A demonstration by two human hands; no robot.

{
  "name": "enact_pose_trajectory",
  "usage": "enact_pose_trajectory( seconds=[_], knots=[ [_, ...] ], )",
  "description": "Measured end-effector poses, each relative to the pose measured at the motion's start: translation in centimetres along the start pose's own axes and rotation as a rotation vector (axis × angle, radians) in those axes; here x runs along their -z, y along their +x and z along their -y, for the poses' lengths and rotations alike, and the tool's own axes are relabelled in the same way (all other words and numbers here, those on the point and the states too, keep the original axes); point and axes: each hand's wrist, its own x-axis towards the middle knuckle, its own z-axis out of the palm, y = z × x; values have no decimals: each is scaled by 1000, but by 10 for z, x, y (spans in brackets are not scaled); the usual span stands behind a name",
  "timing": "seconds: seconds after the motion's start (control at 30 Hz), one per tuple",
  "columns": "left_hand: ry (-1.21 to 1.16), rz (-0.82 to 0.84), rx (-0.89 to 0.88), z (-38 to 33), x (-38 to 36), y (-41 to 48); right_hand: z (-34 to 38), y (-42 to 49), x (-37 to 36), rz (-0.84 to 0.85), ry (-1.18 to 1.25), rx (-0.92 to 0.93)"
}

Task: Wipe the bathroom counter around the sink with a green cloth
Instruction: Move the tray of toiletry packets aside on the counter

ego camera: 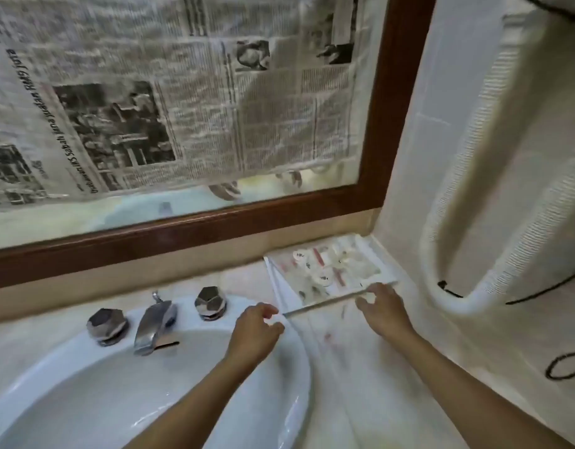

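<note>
A white sink point(299, 361) is set into a pale marble counter point(354, 361). A shallow white tray point(388, 268) of small toiletries sits in the counter's back right corner. My left hand point(255, 330) pinches the tray's front left corner between thumb and curled fingers. At the tray's front right edge, my right hand point(384, 307) grips with fingers over the rim and thumb below. No green cloth is in view. The frame is blurred by motion.
A chrome faucet point(153, 325) with two faceted knobs point(107, 325) point(211, 303) stands behind the basin. A wood-framed mirror point(376, 131) covered with newspaper hangs above. A white towel point(506, 189) hangs on the right wall, and black cords point(564, 367) trail near it.
</note>
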Motion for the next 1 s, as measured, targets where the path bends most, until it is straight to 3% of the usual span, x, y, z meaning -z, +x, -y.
enact_pose_trajectory(
  seconds=[0.23,0.63,0.83,1.0],
  knots=[
    [7,-141,65,-5,-30,80,-7,94,6,-48,-47,-2],
    [164,-21,211,-3,-52,145,-13,154,-14,-93,-258,-46],
    [203,6,246,-3,-48,147,-11,163,-10,-140,-180,-196],
    [78,-36,288,1,-35,142,-12,160,-6,-65,-66,-311]
  ],
)
